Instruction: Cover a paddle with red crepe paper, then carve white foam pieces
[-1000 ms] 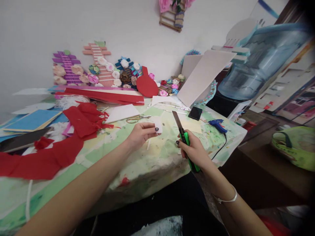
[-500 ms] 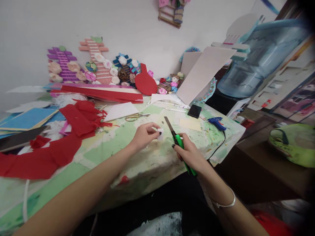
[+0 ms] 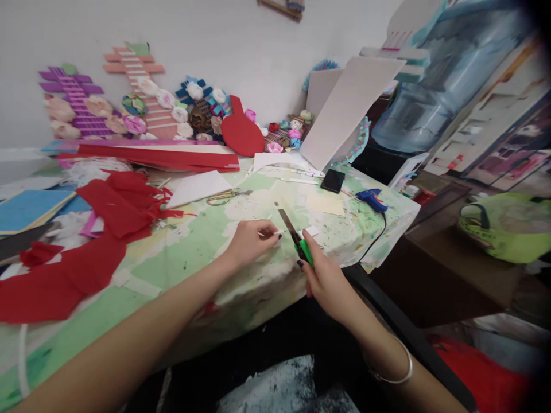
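Observation:
My left hand [image 3: 253, 244] pinches a small white piece [image 3: 278, 233] between thumb and fingertips, its thin edge turned toward me. My right hand [image 3: 329, 278] is wrapped round a green utility knife [image 3: 305, 250], whose long blade [image 3: 287, 222] is out and points up and left. The blade is close to the white piece, though I cannot tell whether they touch. Another small white piece [image 3: 309, 231] shows just beyond my right fingers; whether it lies on the table or is held is unclear.
Gold-handled scissors [image 3: 221, 198], a black phone [image 3: 333, 180] and a blue glue gun [image 3: 372, 199] with a cord lie on the paint-stained table cover [image 3: 189, 252]. Red fabric [image 3: 116, 209] is heaped at left. A white board [image 3: 353, 112] leans at the back.
The view has swung right and down. The white piece in my left hand has turned from its flat face to edge-on. More of the other white piece shows by my right hand.

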The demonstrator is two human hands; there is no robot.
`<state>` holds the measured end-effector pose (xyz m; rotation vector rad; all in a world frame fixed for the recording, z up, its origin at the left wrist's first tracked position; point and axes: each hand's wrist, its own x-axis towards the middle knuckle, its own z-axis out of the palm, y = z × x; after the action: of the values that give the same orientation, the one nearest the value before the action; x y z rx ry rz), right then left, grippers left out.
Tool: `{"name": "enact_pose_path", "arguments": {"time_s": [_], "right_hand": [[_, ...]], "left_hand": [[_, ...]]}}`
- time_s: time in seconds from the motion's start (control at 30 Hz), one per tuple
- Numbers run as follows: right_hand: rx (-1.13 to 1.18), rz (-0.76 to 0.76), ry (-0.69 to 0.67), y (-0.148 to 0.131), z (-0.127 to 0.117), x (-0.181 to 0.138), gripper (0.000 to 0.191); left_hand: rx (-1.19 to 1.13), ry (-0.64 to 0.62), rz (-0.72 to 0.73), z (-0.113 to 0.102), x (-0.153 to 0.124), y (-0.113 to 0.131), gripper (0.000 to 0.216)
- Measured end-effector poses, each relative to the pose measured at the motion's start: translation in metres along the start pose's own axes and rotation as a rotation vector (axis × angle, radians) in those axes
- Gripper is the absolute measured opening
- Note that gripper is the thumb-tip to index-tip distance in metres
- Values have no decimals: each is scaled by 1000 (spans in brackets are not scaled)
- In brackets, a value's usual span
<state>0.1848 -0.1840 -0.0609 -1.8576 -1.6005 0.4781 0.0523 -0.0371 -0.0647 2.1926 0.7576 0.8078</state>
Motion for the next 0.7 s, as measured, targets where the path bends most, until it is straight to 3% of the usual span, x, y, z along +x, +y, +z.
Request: {"name": "enact_pose_path", "arguments": {"time_s": [0.2,0.7], "right_hand": [[-72,-107,-13,3,6,-1,58],[-127,-140,31,7,14,1,57]], "left_hand": [[1,-16,1,-1,1,2,12],[-7,-29,27,-1,0,1,14]]}}
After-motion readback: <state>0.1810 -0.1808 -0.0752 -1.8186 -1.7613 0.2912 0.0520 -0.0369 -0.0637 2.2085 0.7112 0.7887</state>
